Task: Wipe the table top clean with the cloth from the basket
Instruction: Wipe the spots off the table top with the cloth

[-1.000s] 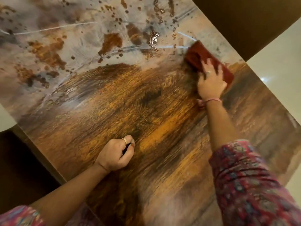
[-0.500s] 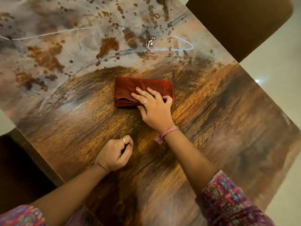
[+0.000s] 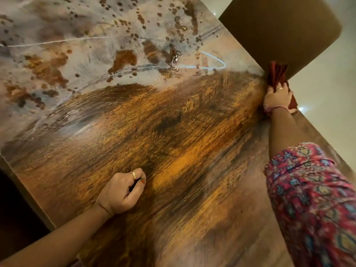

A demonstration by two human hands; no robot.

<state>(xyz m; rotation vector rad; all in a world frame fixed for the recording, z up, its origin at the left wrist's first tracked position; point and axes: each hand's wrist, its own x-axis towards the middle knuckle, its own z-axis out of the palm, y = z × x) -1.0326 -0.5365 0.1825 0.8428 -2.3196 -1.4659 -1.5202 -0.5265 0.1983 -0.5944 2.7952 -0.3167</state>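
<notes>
A folded red cloth [image 3: 276, 75] was gripped by the right hand [image 3: 276, 97] at the table top's [image 3: 173, 141] far edge, while the left hand [image 3: 123, 191] was rested there, curled, nothing visibly held.

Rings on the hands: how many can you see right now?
2: one on the left hand resting fisted on the table, one on the right hand gripping the cloth. Others may be hidden.
</notes>
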